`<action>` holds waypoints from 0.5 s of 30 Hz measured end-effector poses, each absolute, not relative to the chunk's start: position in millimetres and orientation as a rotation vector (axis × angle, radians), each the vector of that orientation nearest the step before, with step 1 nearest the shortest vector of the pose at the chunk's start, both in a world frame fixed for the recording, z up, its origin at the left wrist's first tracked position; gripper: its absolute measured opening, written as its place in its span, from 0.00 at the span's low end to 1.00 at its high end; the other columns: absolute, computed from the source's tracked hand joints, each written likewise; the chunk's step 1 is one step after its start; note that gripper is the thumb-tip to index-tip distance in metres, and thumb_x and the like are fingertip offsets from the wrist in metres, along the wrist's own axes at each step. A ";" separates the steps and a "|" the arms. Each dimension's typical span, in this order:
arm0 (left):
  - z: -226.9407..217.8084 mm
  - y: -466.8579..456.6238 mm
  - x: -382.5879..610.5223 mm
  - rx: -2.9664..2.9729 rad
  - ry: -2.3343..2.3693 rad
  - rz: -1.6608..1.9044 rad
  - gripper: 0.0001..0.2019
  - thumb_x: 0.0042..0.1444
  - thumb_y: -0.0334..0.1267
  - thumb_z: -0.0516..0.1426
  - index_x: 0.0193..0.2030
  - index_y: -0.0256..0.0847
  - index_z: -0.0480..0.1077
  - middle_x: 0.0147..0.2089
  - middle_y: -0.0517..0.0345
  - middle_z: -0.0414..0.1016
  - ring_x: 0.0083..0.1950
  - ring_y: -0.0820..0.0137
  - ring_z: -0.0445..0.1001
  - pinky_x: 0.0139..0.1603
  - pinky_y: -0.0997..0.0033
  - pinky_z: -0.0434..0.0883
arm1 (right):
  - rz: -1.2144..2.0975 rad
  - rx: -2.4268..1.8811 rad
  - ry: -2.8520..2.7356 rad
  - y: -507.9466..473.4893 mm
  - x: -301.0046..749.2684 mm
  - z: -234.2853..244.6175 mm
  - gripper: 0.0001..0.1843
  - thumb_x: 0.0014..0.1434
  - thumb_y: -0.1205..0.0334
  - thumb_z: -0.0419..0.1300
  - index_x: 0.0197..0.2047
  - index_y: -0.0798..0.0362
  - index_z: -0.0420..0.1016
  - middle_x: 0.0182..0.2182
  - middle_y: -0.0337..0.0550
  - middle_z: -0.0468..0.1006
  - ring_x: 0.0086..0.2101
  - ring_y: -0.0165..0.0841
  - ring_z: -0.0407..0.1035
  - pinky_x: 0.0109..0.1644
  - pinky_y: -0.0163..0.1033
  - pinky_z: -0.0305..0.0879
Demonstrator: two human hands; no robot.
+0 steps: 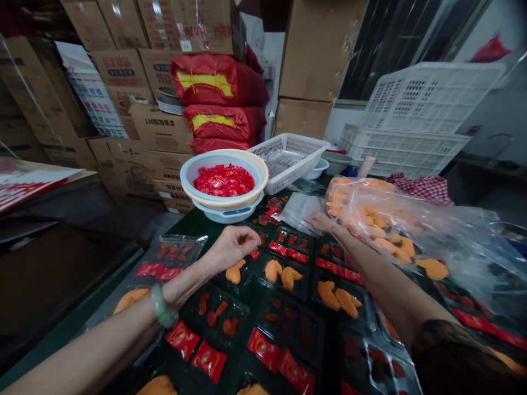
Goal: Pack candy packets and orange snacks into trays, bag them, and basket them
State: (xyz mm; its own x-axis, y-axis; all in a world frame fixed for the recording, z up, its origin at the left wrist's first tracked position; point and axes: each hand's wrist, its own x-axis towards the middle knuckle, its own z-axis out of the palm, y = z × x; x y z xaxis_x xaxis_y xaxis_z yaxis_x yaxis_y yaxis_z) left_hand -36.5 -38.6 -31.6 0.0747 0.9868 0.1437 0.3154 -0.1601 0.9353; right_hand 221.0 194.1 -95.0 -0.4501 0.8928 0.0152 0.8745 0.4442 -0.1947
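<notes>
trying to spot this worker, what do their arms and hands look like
The left hand and right hand are bare, no gloves. A chunky pale green bangle, possibly jade, circles the left wrist. The right forearm runs into a dark sleeve with a faint brownish pattern.

Dim indoor light, wide-angle edge distortion
</notes>
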 end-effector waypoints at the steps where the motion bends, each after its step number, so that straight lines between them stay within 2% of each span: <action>1: -30.4 -39.3 -37.6 1.560 1.329 1.108 0.11 0.49 0.42 0.57 0.30 0.33 0.71 0.28 0.57 0.72 0.28 0.75 0.67 0.29 0.77 0.65 | 0.258 -1.619 -2.582 194.1 221.6 -94.6 0.16 0.62 0.55 0.54 0.48 0.57 0.70 0.44 0.43 0.72 0.40 0.35 0.70 0.43 0.43 0.70; 7: -25.1 -47.4 -38.2 1.488 1.333 1.107 0.12 0.47 0.43 0.59 0.29 0.33 0.71 0.27 0.56 0.72 0.28 0.75 0.68 0.28 0.77 0.65 | 0.158 -1.769 -2.492 188.2 220.6 -92.8 0.15 0.61 0.55 0.55 0.45 0.56 0.71 0.43 0.44 0.73 0.41 0.34 0.70 0.44 0.44 0.68; 10: -26.0 -48.8 -37.6 1.491 1.327 1.145 0.11 0.46 0.42 0.59 0.29 0.33 0.70 0.27 0.57 0.71 0.27 0.76 0.68 0.28 0.77 0.65 | 0.100 -1.801 -2.420 184.5 216.0 -95.2 0.15 0.61 0.53 0.55 0.40 0.57 0.72 0.38 0.45 0.75 0.38 0.32 0.70 0.43 0.43 0.67; 13: -26.6 -47.7 -37.0 1.478 1.326 1.160 0.11 0.46 0.42 0.59 0.28 0.33 0.70 0.25 0.58 0.71 0.25 0.76 0.67 0.27 0.77 0.65 | 0.154 -1.762 -2.449 183.5 212.7 -98.9 0.17 0.60 0.51 0.55 0.33 0.59 0.73 0.33 0.44 0.76 0.36 0.33 0.71 0.41 0.40 0.67; 15: -26.1 -46.2 -36.9 1.464 1.322 1.156 0.12 0.46 0.42 0.59 0.28 0.33 0.70 0.25 0.58 0.71 0.25 0.76 0.67 0.26 0.78 0.64 | 0.242 -1.720 -2.506 184.2 213.6 -101.1 0.17 0.60 0.52 0.55 0.34 0.59 0.73 0.33 0.41 0.76 0.35 0.33 0.71 0.40 0.40 0.68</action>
State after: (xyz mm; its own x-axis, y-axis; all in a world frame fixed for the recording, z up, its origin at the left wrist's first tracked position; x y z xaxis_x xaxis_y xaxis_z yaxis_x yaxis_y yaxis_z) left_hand -36.9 -46.2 -26.1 0.0232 0.9947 0.0998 0.2314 -0.1025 0.9675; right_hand 213.6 184.2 -101.1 -0.3606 0.9326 -0.0137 0.9180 0.3523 -0.1818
